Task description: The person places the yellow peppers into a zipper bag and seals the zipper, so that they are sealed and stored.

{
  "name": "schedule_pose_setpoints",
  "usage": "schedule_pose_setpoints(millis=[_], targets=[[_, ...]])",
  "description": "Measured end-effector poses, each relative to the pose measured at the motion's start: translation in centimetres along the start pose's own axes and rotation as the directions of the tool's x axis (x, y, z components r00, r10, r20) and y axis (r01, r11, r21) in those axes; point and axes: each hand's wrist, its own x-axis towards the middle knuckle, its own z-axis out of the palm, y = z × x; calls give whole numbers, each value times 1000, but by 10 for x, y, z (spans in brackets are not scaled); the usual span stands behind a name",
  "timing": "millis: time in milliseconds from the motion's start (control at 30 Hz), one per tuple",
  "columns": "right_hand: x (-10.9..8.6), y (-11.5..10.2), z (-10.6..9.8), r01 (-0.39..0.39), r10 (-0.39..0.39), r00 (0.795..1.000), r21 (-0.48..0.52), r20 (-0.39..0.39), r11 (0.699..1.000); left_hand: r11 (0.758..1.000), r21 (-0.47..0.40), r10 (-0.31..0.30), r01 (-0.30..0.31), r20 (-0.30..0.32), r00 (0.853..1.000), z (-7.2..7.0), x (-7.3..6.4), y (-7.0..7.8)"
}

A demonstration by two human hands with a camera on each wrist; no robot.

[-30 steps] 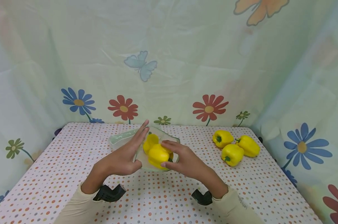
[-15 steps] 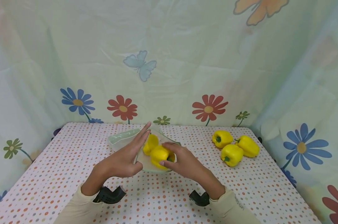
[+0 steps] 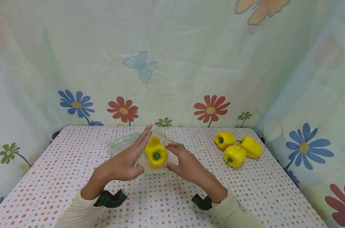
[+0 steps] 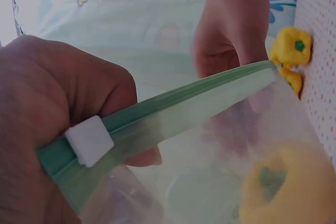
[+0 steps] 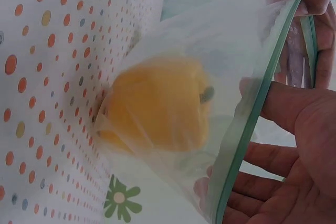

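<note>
The left grip [image 3: 124,163] holds one end of the mouth of a clear bag [image 5: 226,40], its fingers straight and its thumb hooked at the rim; the right grip [image 3: 186,163] is loose, thumb and fingers parted inside the mouth, holding nothing. A floral cloth [image 3: 178,63] hangs at 12 o'clock behind the spotted table [image 3: 155,205]. The bag stands between both grips; its film looks thin, light, soft and likely slippery, so it should fold wherever it is unsupported. Three loose peppers [image 3: 234,156] sit at 3 o'clock from it. Inside the bag is the nearer pepper [image 3: 157,155], with the farther pepper [image 3: 153,141] at its 11 o'clock. They look glossy and firm; a spread hold round the broad sides should suit them better than the stem. The green zip strip [image 4: 189,94] seems the bag's stiffest part and best hold, clear of the white slider [image 4: 90,141].
</note>
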Motion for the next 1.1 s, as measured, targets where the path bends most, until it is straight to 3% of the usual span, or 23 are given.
schedule_pose_setpoints(millis=[133, 233, 400, 600, 700, 833, 1100], targets=[[-2, -1, -5, 47, -46, 997, 15, -63, 999, 1000, -5, 5, -5, -12, 1000, -2, -1, 2], [-5, 3, -10, 175, -165, 977, 65, -133, 982, 1000, -25, 14, -15, -35, 999, -2, -1, 4], [-10, 15, -17, 402, -362, 903, 161, -230, 901, 999, -40, 24, -25, -37, 999, 1, 1, 1], [-16, 28, -23, 523, -449, 825, 162, -343, 837, 999, -28, 21, -22, -19, 1000, 1, 1, 1], [-19, 36, -27, 546, -458, 799, 148, -390, 825, 1000, -16, 26, -26, -35, 999, -1, 0, 2], [-27, 48, -34, 503, -417, 809, 122, -414, 856, 1000, -12, 15, -16, -60, 998, -2, 2, 4], [-48, 84, -47, 301, -248, 887, 78, -390, 951, 999, -32, 16, -18, -46, 999, -5, 1, 7]])
